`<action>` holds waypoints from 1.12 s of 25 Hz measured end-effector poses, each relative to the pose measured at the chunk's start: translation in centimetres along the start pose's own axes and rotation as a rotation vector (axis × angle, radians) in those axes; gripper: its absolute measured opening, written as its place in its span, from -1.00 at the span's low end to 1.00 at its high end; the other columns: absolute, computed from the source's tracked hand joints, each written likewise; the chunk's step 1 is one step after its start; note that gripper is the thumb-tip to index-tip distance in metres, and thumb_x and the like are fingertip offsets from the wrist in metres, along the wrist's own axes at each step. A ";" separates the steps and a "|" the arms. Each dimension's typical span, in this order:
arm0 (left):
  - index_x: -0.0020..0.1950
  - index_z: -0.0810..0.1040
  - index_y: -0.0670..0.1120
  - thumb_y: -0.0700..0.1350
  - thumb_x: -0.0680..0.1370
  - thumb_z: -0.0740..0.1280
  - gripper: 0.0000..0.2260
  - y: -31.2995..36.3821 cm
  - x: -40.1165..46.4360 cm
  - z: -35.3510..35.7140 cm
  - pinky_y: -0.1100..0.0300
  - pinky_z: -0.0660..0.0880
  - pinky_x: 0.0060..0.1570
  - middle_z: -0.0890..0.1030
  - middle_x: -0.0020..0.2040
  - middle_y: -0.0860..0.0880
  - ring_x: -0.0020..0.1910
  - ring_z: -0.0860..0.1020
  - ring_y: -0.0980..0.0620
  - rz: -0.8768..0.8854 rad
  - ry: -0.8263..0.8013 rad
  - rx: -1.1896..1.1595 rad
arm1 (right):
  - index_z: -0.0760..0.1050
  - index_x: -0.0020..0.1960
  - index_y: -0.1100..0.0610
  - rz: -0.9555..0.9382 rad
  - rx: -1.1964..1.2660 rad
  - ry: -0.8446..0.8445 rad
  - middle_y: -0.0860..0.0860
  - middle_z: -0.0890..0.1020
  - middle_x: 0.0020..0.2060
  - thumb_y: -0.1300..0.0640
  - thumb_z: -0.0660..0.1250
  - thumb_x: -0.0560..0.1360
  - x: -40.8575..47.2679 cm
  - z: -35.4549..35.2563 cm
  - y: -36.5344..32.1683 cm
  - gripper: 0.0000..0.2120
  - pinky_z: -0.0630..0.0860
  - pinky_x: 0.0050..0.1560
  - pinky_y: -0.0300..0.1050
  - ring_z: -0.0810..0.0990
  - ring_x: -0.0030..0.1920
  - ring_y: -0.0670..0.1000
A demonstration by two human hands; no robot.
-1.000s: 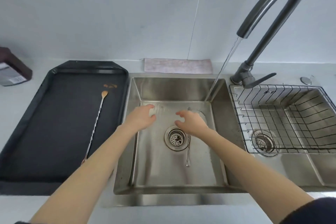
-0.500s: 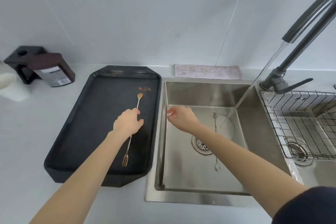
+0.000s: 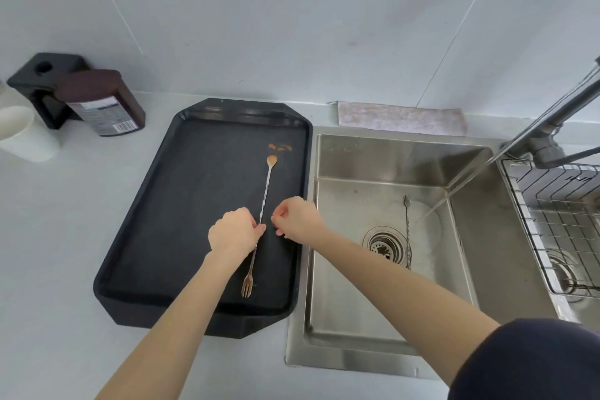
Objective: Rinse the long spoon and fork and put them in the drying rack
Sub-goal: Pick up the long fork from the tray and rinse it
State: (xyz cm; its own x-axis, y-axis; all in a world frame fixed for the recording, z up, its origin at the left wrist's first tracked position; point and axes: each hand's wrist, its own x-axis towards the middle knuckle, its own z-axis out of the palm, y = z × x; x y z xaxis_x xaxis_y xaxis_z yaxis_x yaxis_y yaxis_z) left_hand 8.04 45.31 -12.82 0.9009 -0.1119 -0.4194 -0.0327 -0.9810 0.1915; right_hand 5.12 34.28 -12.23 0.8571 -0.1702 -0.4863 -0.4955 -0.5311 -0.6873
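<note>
A long twisted utensil [image 3: 265,191], with a soiled spoon bowl at its far end and fork tines at its near end, lies on the black tray [image 3: 181,204]. My left hand [image 3: 234,232] pinches its stem at the middle. My right hand [image 3: 297,217] hovers just right of the stem, fingers curled and empty. A second long twisted utensil [image 3: 406,221] lies in the left sink basin [image 3: 357,269], tines toward the back, beside the drain. Water runs from the faucet [image 3: 552,127] into that basin. The wire drying rack [image 3: 552,224] sits in the right basin.
Brown smears [image 3: 281,147] mark the tray beyond the spoon bowl. A folded pink cloth [image 3: 401,122] lies behind the sink. At the far left stand a dark bottle [image 3: 104,104], a black holder [image 3: 42,81] and a white cup [image 3: 22,133].
Both hands left the sink and moved left over the tray. My left hand took hold of the utensil's stem; my right hand followed up beside it. The view shifted left.
</note>
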 end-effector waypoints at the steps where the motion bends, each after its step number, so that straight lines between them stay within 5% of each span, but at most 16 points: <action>1: 0.08 0.54 -0.12 0.00 0.53 0.25 -0.75 0.0 0.1 0.1 0.12 0.46 -0.11 0.63 0.02 -0.14 0.00 0.59 -0.14 -0.009 -0.002 -0.009 | 0.57 0.01 0.32 0.011 0.010 -0.007 0.25 0.69 -0.09 0.21 0.19 0.52 0.2 0.4 0.0 -0.76 0.58 0.11 0.05 0.66 -0.05 0.15; 6: 0.04 0.59 -0.14 -0.03 0.51 0.29 -0.77 0.3 -0.3 0.1 0.12 0.47 -0.15 0.65 -0.02 -0.16 -0.04 0.61 -0.15 -0.016 0.005 -0.079 | 0.60 -0.04 0.31 0.080 0.117 0.034 0.22 0.70 -0.15 0.23 0.24 0.50 1.2 1.5 -0.4 -0.80 0.60 0.10 0.03 0.59 -0.22 0.03; 16: 0.05 0.57 -0.12 -0.08 0.52 0.27 -0.81 1.1 -1.4 -1.3 0.12 0.49 -0.06 0.66 0.02 -0.11 -0.01 0.59 -0.09 0.080 0.001 -0.315 | 0.45 0.21 0.23 0.158 0.543 0.053 0.17 0.64 0.04 0.24 0.28 0.49 -0.5 -0.7 -0.5 -0.71 0.54 -0.02 -0.19 0.56 -0.11 -0.05; 21: 0.08 0.57 -0.12 -0.08 0.52 0.27 -0.80 4.0 -3.1 -1.8 0.10 0.49 0.05 0.66 0.02 -0.11 0.04 0.58 -0.08 0.181 -0.003 -0.403 | 0.48 0.09 0.22 0.118 0.720 0.107 0.00 0.53 -0.29 0.24 0.28 0.49 -1.9 -3.5 0.9 -0.82 0.50 -0.23 -0.31 0.51 -0.32 -0.12; 28: 0.06 0.56 -0.14 -0.11 0.51 0.27 -0.81 9.6 -6.3 -0.7 0.23 0.38 -0.05 0.60 -0.07 -0.09 -0.05 0.52 0.02 0.286 -0.083 -0.601 | 0.47 -0.19 0.11 0.076 0.877 0.203 0.04 0.53 -0.27 0.28 0.26 0.48 -5.1 -8.9 4.5 -0.88 0.49 -0.23 -0.28 0.48 -0.30 -0.07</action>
State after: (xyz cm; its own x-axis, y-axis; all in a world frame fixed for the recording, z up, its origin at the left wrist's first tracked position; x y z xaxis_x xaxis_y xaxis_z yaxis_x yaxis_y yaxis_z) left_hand 2.41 36.72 -7.71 0.8556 -0.3897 -0.3407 0.0032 -0.6543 0.7563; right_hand -0.21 25.39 -8.01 0.7848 -0.3661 -0.5001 -0.4109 0.2968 -0.8620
